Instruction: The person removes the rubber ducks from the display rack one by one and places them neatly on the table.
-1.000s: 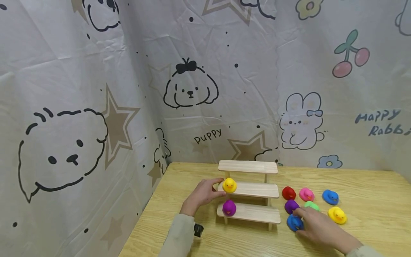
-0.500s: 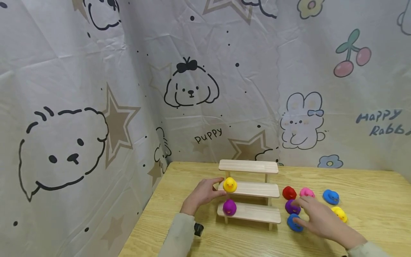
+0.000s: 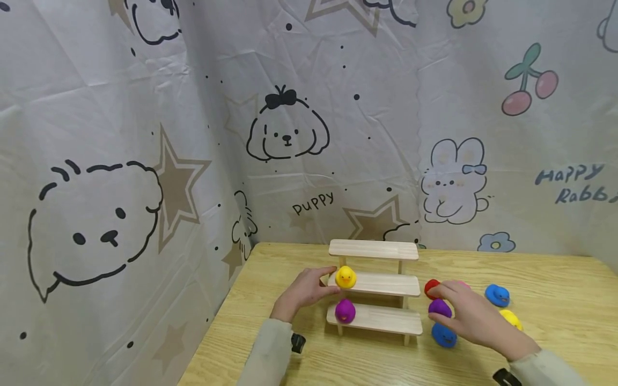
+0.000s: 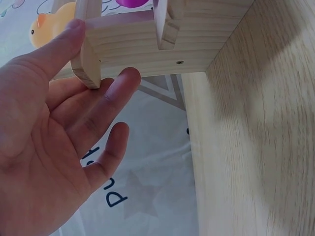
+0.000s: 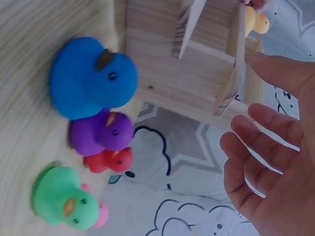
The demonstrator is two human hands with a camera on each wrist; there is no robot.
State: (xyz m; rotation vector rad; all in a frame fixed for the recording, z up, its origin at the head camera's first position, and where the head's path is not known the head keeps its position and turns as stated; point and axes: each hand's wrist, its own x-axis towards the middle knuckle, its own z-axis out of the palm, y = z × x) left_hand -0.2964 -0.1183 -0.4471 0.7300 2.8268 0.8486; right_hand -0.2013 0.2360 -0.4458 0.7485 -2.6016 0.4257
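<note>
My left hand (image 3: 305,289) holds the left end of the middle board of a three-tier wooden stand (image 3: 386,284), thumb and fingers on either side of the board in the left wrist view. A yellow toy duck (image 3: 345,277) sits at the left of that board, close to the fingers. Below it, a magenta duck (image 3: 345,311) is on the lowest board. My right hand (image 3: 475,316) hovers with fingers spread and nothing held, near a red duck (image 3: 431,289), a purple duck (image 3: 440,307) and a blue duck (image 3: 444,335).
Behind the right hand are another blue duck (image 3: 497,295) and a yellow duck (image 3: 512,318). A green duck (image 5: 64,196), hidden in the head view, partly covers a pink one (image 5: 103,214). A patterned curtain (image 3: 376,134) hangs behind the wooden table (image 3: 270,257).
The right hand has lifted off the front blue duck and moved back over the group, covering the green duck and most of the pink one. The left hand has stayed on the stand.
</note>
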